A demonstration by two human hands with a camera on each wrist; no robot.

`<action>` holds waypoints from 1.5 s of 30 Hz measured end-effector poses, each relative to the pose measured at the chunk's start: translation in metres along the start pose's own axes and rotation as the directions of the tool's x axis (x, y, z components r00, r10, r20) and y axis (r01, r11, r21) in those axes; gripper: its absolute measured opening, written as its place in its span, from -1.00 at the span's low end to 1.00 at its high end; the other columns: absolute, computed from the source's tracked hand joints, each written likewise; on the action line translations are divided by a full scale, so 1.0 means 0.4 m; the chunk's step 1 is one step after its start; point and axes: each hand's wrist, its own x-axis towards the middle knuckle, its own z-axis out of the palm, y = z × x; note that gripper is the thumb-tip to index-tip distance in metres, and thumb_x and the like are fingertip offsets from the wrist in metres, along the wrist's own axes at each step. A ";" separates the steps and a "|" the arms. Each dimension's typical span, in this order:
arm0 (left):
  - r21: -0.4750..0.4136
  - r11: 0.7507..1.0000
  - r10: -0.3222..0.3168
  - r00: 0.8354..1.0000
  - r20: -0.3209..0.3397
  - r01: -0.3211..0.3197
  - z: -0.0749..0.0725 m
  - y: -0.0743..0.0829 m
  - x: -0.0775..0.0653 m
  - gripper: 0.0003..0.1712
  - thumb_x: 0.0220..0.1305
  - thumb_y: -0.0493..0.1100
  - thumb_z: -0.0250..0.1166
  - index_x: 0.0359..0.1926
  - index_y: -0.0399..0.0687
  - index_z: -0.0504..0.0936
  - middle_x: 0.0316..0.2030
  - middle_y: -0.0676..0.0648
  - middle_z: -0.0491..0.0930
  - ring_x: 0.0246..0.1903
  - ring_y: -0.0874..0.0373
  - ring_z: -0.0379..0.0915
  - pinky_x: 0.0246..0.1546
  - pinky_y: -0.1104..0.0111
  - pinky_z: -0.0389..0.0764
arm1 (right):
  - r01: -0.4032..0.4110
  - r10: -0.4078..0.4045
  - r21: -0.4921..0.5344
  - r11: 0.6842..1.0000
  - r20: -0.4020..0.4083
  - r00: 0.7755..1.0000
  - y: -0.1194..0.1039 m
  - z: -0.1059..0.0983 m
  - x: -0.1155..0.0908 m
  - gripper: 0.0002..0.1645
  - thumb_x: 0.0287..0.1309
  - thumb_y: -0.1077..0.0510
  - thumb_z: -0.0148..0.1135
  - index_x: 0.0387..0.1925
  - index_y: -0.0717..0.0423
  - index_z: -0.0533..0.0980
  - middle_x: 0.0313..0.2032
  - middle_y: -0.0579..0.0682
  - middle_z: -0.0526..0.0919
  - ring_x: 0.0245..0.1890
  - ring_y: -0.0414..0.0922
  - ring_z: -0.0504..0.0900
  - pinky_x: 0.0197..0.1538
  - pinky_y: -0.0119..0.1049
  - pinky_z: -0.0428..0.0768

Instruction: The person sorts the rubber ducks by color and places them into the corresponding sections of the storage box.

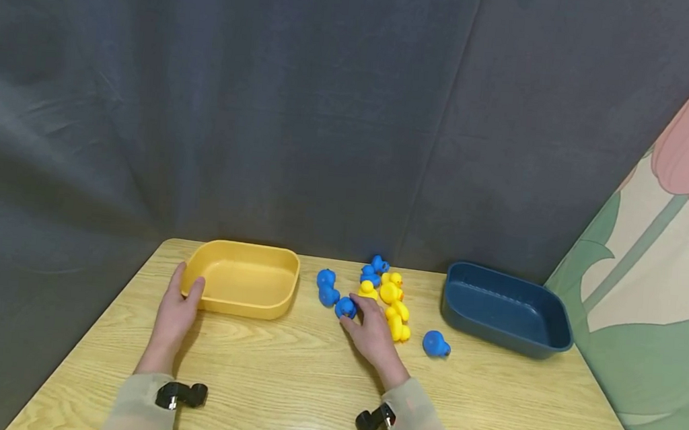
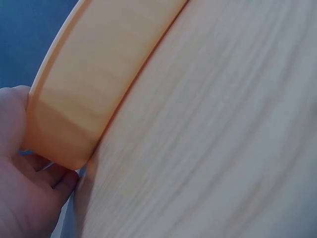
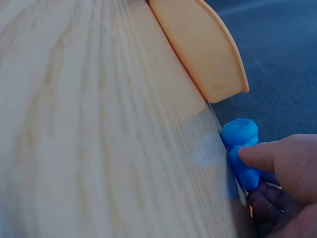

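Because a blue plastic duck is pinched by the right hand beside yellow plastic ducks on the wood-grain table, these could be scattered by a sideways lift, and the rounded yellow plastic tray, gripped by the left hand, skewed by a tug.

At the lower left of the frame, your left hand grips the end of the yellow tub, your thumb at its rim and your fingers bent by its lower corner. The tub's wall slants up to the top edge, its base along the wood-grained table filling the right. A dark blue backdrop shows upper left.
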 end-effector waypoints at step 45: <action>-0.098 0.995 0.003 0.987 0.162 0.014 -0.011 -0.033 -0.002 -0.21 0.81 0.06 -0.07 0.84 0.25 -0.15 0.79 -0.07 -0.22 0.75 -0.11 -0.30 0.70 -0.06 -0.09 | 0.054 -0.038 0.284 0.957 -0.061 0.997 -0.142 -0.031 0.004 -0.42 0.40 0.13 0.53 0.37 0.22 0.64 0.11 0.07 0.67 0.10 0.07 0.61 0.20 -0.03 0.67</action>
